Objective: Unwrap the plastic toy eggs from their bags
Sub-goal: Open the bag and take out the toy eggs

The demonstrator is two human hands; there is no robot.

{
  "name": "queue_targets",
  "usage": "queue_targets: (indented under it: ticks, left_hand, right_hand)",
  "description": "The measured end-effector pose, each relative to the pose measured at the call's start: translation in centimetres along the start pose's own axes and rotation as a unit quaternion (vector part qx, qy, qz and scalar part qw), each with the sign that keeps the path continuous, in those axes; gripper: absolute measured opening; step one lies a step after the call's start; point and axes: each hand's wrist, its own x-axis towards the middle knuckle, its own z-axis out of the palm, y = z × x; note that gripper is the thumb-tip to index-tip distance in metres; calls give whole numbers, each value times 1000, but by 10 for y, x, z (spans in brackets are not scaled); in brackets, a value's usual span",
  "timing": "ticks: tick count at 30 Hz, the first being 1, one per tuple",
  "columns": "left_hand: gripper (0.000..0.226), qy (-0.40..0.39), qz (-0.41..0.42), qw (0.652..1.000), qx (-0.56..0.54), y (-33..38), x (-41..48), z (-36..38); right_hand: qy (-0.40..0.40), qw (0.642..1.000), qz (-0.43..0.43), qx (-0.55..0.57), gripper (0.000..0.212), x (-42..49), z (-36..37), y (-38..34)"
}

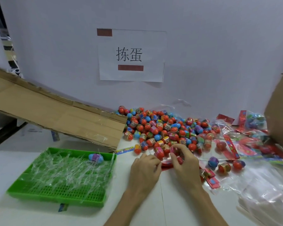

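Head view. Left hand (144, 170) and right hand (185, 162), fingers curled, pinch one red-topped bag (167, 165) between them, likely to tear it open. Loose eggs (162, 129) heaped at 12 o'clock; green tray (55, 198) at 9 o'clock collects wrappers (69, 168); unopened bags (252, 126) wait at 3 o'clock.

Just the one camera here, strapped to the person's head, so it's basically their own eyes: looking forward and tipped down over the table (31, 214), square-on to the wall with the paper sign (131, 55) sitting about dead centre. Wide lens, so straight edges bow out away from the sign. It's close in too. Both forearms come up from the bottom edge, left hand (145, 170) and right hand (185, 165) right below the sign.
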Motion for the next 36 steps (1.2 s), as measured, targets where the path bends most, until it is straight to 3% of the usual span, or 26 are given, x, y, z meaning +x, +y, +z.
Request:
queue_targets:
  ticks: [4, 8, 11, 16, 21, 25, 27, 29, 32, 36]
  left_hand:
    - [12, 39, -91, 988, -115, -3, 0, -5]
    - [20, 70, -188, 939, -279, -10, 2, -13]
    - [27, 61, -208, 924, -316, -14, 4, -17]
    - [25, 31, -238, 893, -382, -17, 5, -21]
    - [22, 12, -284, 799, -530, -27, 6, -29]
    - [15, 65, -295, 701, -646, -31, 6, -33]
    - [7, 79, -292, 698, -649, -31, 6, -35]
    - [7, 77, -278, 719, -633, -28, 4, -35]
    - [12, 60, -268, 738, -617, -23, 2, -37]
    - [20, 23, -249, 707, -661, -18, 3, -37]
  right_hand:
    - [77, 995, 17, 57, 28, 1, -6, -4]
    - [100, 992, 23, 79, 26, 0, -11, -11]
    - [107, 989, 37, 95, 25, 0, -13, -15]
    - [106, 987, 59, 102, 40, 1, -15, -18]
    - [81, 986, 88, 113, 52, 1, -15, -22]
    - [39, 983, 93, 156, 49, -1, -19, -24]
    - [2, 981, 102, 164, 42, -1, -18, -24]
    - [-48, 982, 109, 147, 47, -1, -15, -25]
    - [-97, 986, 101, 89, 79, -3, -10, -28]
    - [-131, 982, 91, 98, 99, -5, -7, -28]
